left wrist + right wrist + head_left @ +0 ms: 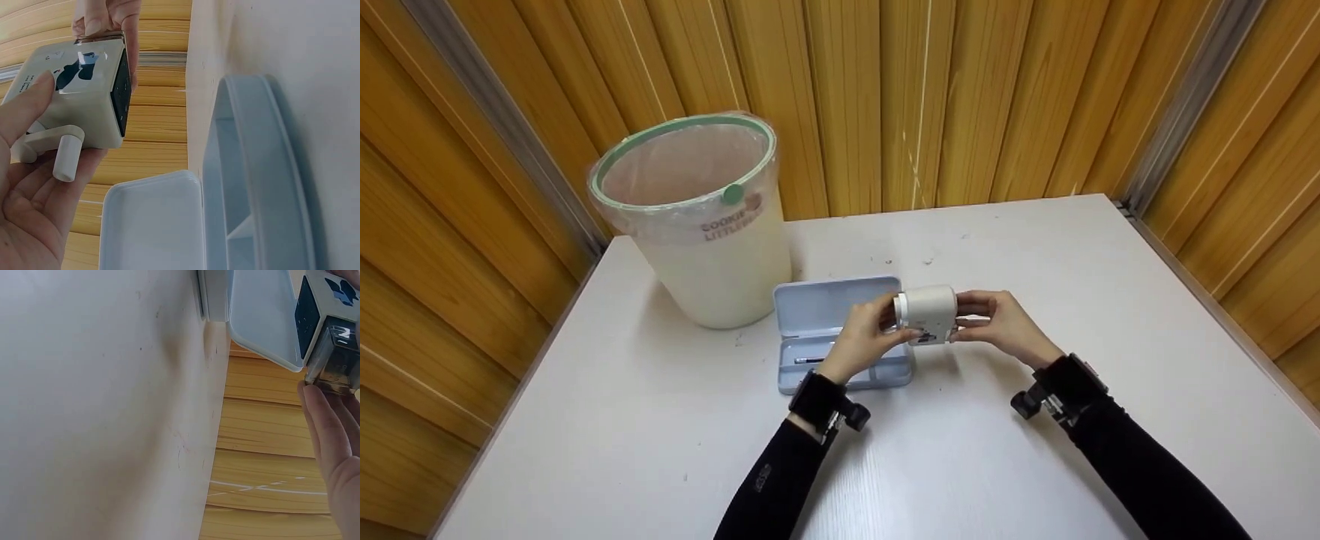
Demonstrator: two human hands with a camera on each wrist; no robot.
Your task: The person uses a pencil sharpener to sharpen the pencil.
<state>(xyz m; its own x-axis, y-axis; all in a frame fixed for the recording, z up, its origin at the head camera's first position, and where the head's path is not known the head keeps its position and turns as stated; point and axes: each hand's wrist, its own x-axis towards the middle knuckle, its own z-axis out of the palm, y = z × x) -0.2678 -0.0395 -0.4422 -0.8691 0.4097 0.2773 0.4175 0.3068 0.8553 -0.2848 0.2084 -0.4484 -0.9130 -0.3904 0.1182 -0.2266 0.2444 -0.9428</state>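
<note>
A cream pencil sharpener (pixel 934 309) with a dark blue figure printed on it is held above the table, partly in front of an open light blue pencil case (pixel 804 307). My left hand (pixel 861 337) grips its body at the end with the white crank handle (pixel 67 157), thumb on the printed side. At the other end, my right hand (pixel 997 322) pinches the clear, dark-tinted shavings drawer (pixel 334 363) between thumb and fingers. Inside the pencil case lies a thin pencil-like stick (pixel 808 361), partly hidden by the left hand.
A tall cream bin (pixel 720 277) with a green rim and a clear plastic liner stands at the back left of the white table (pixel 660 420). Wood-patterned walls (pixel 847 112) close in the back and both sides.
</note>
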